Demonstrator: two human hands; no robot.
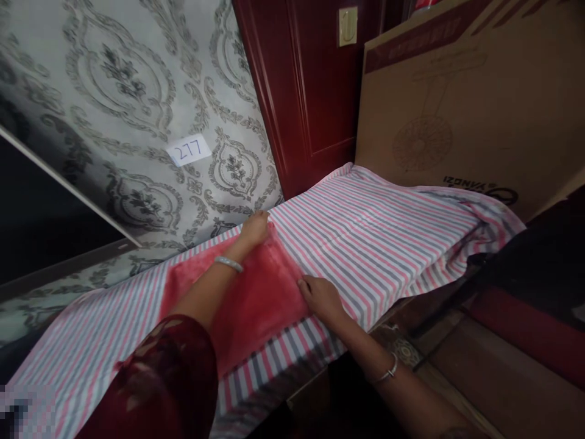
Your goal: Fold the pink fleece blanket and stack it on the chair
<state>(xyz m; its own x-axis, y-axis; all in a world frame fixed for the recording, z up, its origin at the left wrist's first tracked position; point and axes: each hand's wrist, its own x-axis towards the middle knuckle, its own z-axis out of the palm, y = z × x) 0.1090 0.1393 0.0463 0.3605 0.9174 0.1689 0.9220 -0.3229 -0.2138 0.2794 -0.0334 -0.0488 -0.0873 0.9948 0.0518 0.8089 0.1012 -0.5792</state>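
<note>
A red, plush-looking cloth (260, 299) lies flat on a pink, grey and white striped sheet (365, 225). At its far right corner, my left hand (256, 228) is closed on the edge, and its forearm reaches across the cloth. My right hand (323, 300) pinches the right edge of the same cloth, nearer to me, with the thumb on top. Part of the cloth is hidden under my left arm and its dark red sleeve.
Behind the sheet is a patterned wall with a paper label (188, 150) reading 277. A dark red door (315, 79) and a large cardboard box (466, 103) stand at the back right. A dark screen (50, 207) is at the left.
</note>
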